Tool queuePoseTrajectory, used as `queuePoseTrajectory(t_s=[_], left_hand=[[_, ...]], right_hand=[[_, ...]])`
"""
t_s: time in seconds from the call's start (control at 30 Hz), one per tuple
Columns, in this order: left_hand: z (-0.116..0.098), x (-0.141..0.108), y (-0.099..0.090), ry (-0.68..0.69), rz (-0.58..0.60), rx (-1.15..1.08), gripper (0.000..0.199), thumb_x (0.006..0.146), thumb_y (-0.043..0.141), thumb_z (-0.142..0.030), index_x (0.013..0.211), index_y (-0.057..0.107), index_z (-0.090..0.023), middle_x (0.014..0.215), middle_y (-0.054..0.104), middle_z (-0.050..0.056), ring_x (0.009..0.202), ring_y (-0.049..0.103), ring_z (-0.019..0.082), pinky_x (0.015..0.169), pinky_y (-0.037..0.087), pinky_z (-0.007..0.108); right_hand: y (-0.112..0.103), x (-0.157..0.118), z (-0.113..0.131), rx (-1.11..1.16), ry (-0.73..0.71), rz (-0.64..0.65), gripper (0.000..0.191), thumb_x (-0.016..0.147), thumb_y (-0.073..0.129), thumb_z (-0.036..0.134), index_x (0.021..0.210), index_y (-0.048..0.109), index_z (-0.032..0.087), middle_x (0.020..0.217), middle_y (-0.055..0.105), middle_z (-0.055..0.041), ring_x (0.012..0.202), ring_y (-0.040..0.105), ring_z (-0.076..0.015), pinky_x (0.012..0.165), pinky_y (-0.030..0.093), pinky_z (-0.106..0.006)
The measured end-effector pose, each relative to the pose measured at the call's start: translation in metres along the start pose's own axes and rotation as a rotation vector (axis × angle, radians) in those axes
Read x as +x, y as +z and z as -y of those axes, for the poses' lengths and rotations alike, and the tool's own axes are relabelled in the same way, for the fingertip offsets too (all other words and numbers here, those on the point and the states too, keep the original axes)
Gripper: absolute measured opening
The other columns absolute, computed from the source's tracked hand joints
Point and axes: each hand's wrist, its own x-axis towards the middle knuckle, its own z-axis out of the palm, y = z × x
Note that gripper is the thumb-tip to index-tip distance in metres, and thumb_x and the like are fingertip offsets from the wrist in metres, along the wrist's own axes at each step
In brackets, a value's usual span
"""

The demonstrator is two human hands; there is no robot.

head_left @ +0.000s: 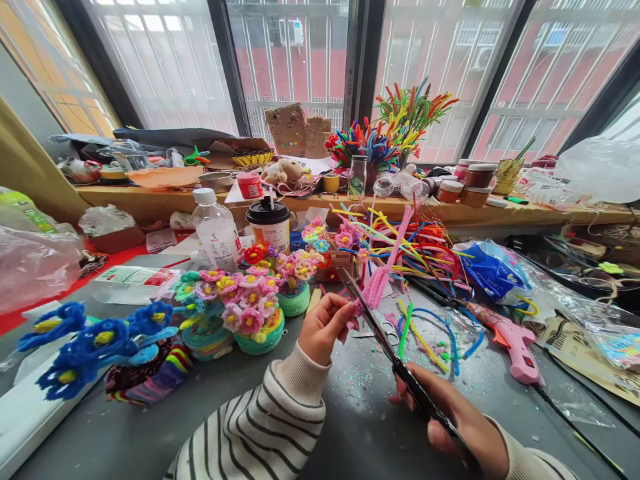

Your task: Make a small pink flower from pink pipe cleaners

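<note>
My left hand (323,325) is closed in a pinch on a pink pipe cleaner (354,309), of which only a small bit shows at the fingertips. Black-handled scissors (383,337) are in my right hand (450,407), their blades pointing up and left and passing close beside the pinched pink piece. Whether the blades touch it I cannot tell. Just behind the blades lies a bundle of pink pipe cleaners (379,283). A second, smaller pair of scissors (387,331) rests on the table, partly hidden, near a green stick (406,327).
Pots of pipe-cleaner flowers (253,300) and a blue-flowered pot (145,373) stand at left, near a bottle (215,227) and lidded cup (269,227). Loose pipe cleaners (425,243) pile up behind. A pink glue gun (515,340) with its cord lies at right.
</note>
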Motion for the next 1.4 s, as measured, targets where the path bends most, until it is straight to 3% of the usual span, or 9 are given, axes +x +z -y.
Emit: queuePoseTrajectory(t_s=[0.17,0.43,0.83,1.13,1.4], left_hand=[[-0.001,0.001,-0.001,0.005,0.026,-0.057,0.023,0.061,0.060,-0.032,0.063,0.048,-0.013,0.043,0.053,-0.005,0.034,0.038,0.001,0.032,0.025,0.011],[-0.007,-0.002,0.000,-0.014,0.017,0.040,0.026,0.058,0.062,-0.035,0.058,0.047,-0.013,0.040,0.051,-0.005,0.033,0.038,0.002,0.031,0.025,0.013],[0.006,0.000,-0.002,-0.049,0.055,0.131,0.028,0.061,0.058,-0.038,0.059,0.046,-0.013,0.040,0.047,-0.005,0.030,0.035,0.002,0.028,0.026,0.014],[0.005,0.000,-0.002,-0.076,0.047,0.119,0.030,0.059,0.058,-0.040,0.057,0.044,-0.014,0.038,0.046,-0.006,0.029,0.035,0.002,0.029,0.025,0.014],[0.007,0.000,-0.002,-0.068,0.046,0.136,0.030,0.060,0.058,-0.040,0.057,0.043,-0.014,0.038,0.046,-0.007,0.029,0.035,0.002,0.029,0.026,0.015]], right_hand=[[-0.003,-0.002,-0.003,-0.008,0.012,0.005,0.051,0.059,0.052,0.056,0.094,0.047,0.019,0.075,0.039,-0.0023,0.071,0.040,-0.0164,0.074,0.037,-0.037],[-0.004,-0.004,0.000,-0.007,0.039,-0.003,0.047,0.061,0.054,0.049,0.096,0.048,0.019,0.078,0.042,-0.0039,0.073,0.043,-0.0174,0.075,0.037,-0.037],[0.000,0.003,0.005,0.043,0.047,-0.019,0.054,0.058,0.053,0.056,0.097,0.049,0.018,0.071,0.039,-0.0014,0.069,0.044,-0.0164,0.080,0.035,-0.040],[0.001,0.007,0.008,0.033,0.062,-0.012,0.042,0.063,0.050,0.052,0.084,0.052,0.016,0.062,0.038,0.0009,0.061,0.041,-0.0133,0.073,0.040,-0.035],[0.007,0.007,0.006,-0.143,0.068,-0.044,0.039,0.065,0.045,0.054,0.070,0.048,0.015,0.057,0.041,0.0003,0.053,0.041,-0.0118,0.050,0.037,-0.024]])
